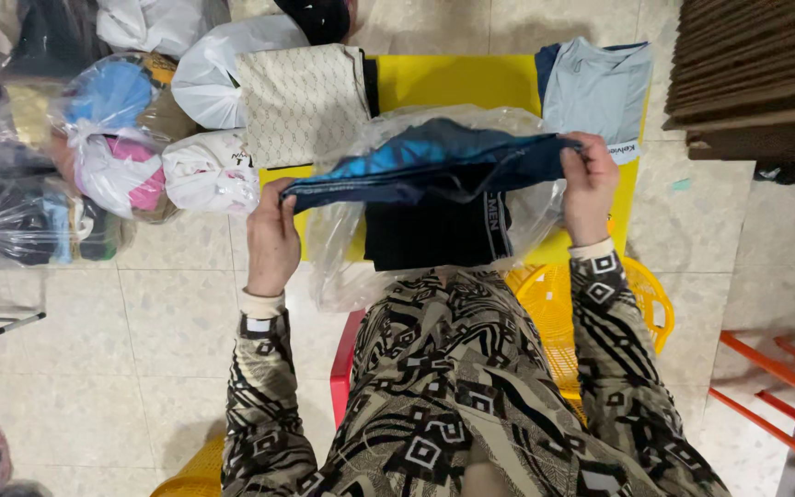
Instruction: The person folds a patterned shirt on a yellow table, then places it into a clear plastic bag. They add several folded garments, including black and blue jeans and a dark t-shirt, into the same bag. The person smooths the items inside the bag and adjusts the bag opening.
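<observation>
The left hand (271,241) and the right hand (587,189) each pinch one end of a folded dark-blue garment (430,164) with bright blue patches, fingers closed on the cloth, holding it stretched level between them above a yellow table (453,81). The garment lies across the mouth of a clear plastic bag (338,248) — how far inside cannot be told. In the bag, below the garment, sits a black folded piece (430,235) with a striped band at its right edge. On the table's far side lie a cream patterned garment (301,101) to the left and a light-blue shirt (595,87) to the right, well apart from each other. Left of the table, bundles in plastic bags (121,138) are heaped on the tiled floor (167,313). The person wears patterned brown-and-black sleeves (614,350); a yellow basket (554,304) shows just beside the right forearm, and an orange rack (775,396) stands at the lower right — near a stack of brown cardboard (756,64) at the upper right.
</observation>
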